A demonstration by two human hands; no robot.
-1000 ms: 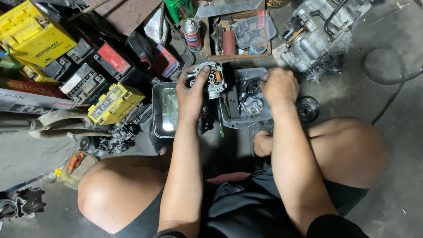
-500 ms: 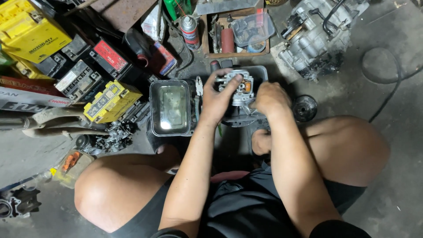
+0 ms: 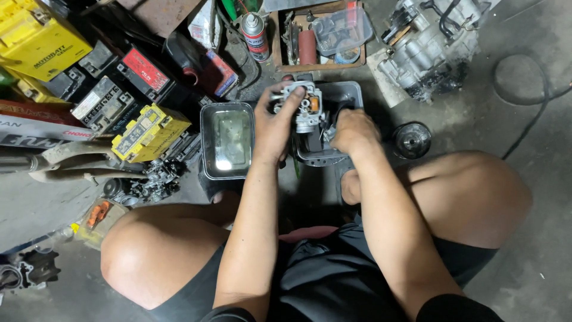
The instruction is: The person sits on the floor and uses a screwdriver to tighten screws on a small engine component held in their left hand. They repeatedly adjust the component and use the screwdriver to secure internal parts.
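I squat on a concrete floor, knees apart. My left hand [image 3: 275,126] grips a small silver carburetor [image 3: 305,107] with an orange part, holding it over a dark grey plastic tray [image 3: 348,92]. My right hand [image 3: 354,132] reaches into that tray just right of the carburetor, fingers curled; what they hold is hidden. A rectangular metal pan [image 3: 205,143] holding clear liquid sits directly left of my left hand.
Several yellow and black batteries [image 3: 149,131] are stacked at the left. A spray can [image 3: 256,34] and a wooden box of parts [image 3: 322,36] lie beyond the tray. An engine block [image 3: 426,42] stands at the upper right, a round black part [image 3: 411,140] beside my right knee.
My left hand has carried the carburetor from above the metal pan rightward over the grey tray. My right hand has stayed in the tray. The view shifted slightly.
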